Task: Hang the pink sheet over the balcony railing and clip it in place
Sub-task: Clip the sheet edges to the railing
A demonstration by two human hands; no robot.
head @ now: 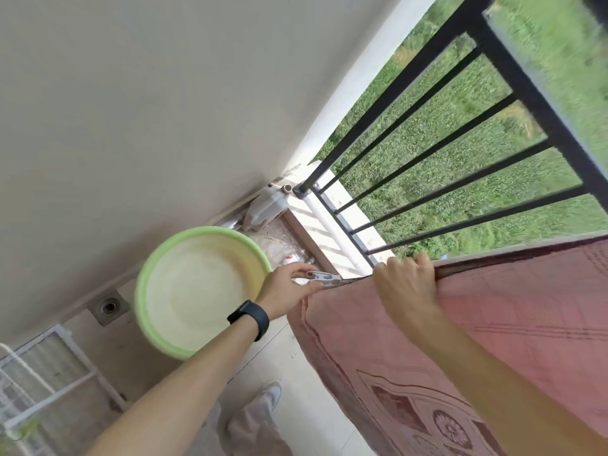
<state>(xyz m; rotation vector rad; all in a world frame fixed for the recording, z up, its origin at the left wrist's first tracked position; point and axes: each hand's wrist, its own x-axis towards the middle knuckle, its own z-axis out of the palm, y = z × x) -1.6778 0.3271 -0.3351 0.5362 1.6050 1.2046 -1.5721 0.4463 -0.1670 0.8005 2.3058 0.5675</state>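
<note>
The pink sheet [493, 327] hangs draped over the black balcony railing [533, 103], with a dark patterned border along its lower part. My left hand [289, 291] pinches a grey clothes clip [324, 278] at the sheet's left edge, where the fabric folds over the rail. My right hand [408, 287] grips the top fold of the sheet over the rail, just right of the clip, fingers curled over the far side. A dark watch sits on my left wrist.
A light green basin [154, 311] stands on the balcony floor by the wall. A plastic jug [263, 209] sits in the corner. A floor drain [108, 307] and a white wire rack [42, 373] are at the left. Grass lies beyond the rails.
</note>
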